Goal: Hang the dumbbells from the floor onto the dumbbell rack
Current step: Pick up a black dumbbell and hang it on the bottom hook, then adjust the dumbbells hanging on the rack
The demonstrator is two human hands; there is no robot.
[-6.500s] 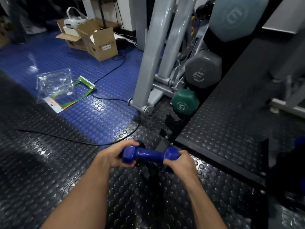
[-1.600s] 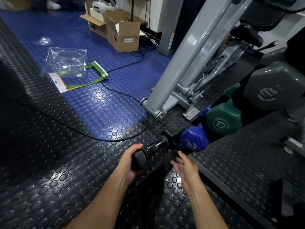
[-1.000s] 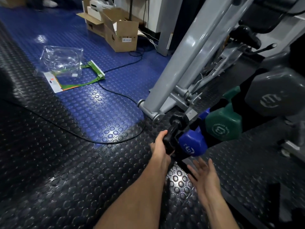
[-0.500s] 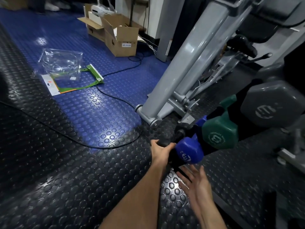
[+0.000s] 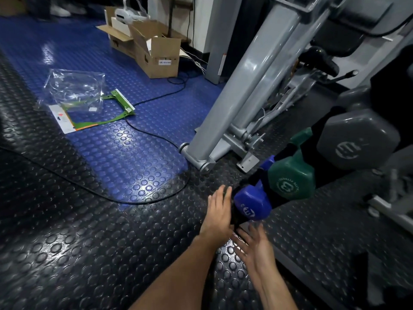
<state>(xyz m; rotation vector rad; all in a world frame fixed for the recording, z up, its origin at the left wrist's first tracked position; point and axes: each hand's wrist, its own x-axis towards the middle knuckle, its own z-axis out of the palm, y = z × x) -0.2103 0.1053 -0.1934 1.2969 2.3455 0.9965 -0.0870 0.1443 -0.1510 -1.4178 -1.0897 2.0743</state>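
Note:
The black dumbbell rack [image 5: 314, 139] slants up at the right and carries a blue dumbbell [image 5: 252, 205], a green dumbbell [image 5: 290, 177] and a grey dumbbell [image 5: 355, 139], lowest to highest. A black dumbbell [image 5: 238, 217] sits low on the rack just under the blue head, mostly hidden. My left hand [image 5: 219, 214] lies against its left side with straight fingers pointing up. My right hand [image 5: 253, 245] hovers just below the blue head, palm open, fingers spread, holding nothing.
A grey machine frame [image 5: 234, 104] stands on the studded floor behind the rack. A black cable [image 5: 143, 201] curves over the blue mat. A plastic bag [image 5: 76, 88] with green packaging and open cardboard boxes [image 5: 156, 54] lie further back left.
My left hand carried the black dumbbell from the floor up to the rack under the blue one and has now uncurled its fingers from it. My right hand stayed open below.

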